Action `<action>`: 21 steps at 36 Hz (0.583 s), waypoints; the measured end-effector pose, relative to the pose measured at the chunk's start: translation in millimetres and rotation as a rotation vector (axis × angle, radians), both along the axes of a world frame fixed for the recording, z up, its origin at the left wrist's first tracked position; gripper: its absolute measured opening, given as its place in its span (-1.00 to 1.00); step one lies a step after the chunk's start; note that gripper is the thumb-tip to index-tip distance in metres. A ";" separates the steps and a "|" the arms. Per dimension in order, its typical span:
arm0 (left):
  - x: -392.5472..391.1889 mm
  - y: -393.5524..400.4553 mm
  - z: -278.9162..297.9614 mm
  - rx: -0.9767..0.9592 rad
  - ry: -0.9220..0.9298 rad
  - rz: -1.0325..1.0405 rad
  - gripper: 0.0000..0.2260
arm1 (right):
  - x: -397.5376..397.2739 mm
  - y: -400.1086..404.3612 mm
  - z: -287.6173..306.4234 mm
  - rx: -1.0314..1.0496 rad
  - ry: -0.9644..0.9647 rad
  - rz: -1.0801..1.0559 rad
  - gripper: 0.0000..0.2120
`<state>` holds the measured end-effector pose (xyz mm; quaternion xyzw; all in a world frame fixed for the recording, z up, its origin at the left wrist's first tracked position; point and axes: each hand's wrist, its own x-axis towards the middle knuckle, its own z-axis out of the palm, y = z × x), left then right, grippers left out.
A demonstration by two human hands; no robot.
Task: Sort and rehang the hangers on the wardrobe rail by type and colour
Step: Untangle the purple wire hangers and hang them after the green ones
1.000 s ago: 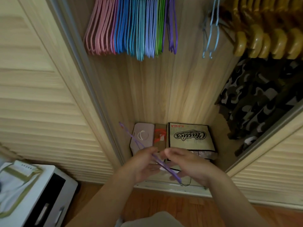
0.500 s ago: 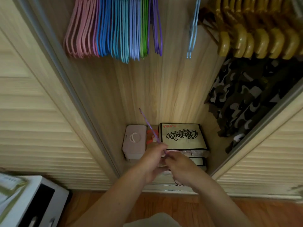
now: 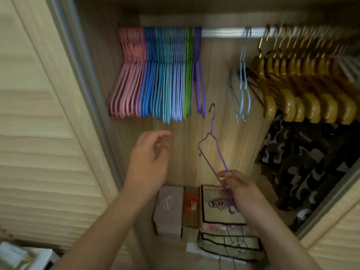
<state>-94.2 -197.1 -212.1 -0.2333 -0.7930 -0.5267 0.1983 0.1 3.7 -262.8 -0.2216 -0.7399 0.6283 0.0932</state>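
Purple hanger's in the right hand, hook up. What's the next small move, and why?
Probably lift the purple hanger in the right hand and hook it on the rail beside the purple group: matching colour, bare rail alongside, left hand free.

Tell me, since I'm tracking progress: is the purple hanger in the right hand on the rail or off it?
Off. The right hand grips the purple hanger by its lower end, its hook free in the air below the rail.

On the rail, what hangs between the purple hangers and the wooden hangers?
In the head view, a bare stretch of rail, then a few light blue hangers just left of the wooden hangers. The purple hangers end the coloured row.
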 end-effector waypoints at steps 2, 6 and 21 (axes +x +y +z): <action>-9.9 -9.7 35.2 -0.054 0.214 0.049 -0.75 | -13.9 1.6 25.6 0.040 0.104 -0.020 -0.73; -30.0 -28.6 95.6 -0.231 0.526 0.222 -0.75 | -42.6 10.9 70.5 0.100 0.228 -0.045 -0.74; -115.9 -87.9 175.0 -0.989 0.949 0.693 -0.73 | -165.4 34.4 149.0 0.212 0.358 -0.035 -0.75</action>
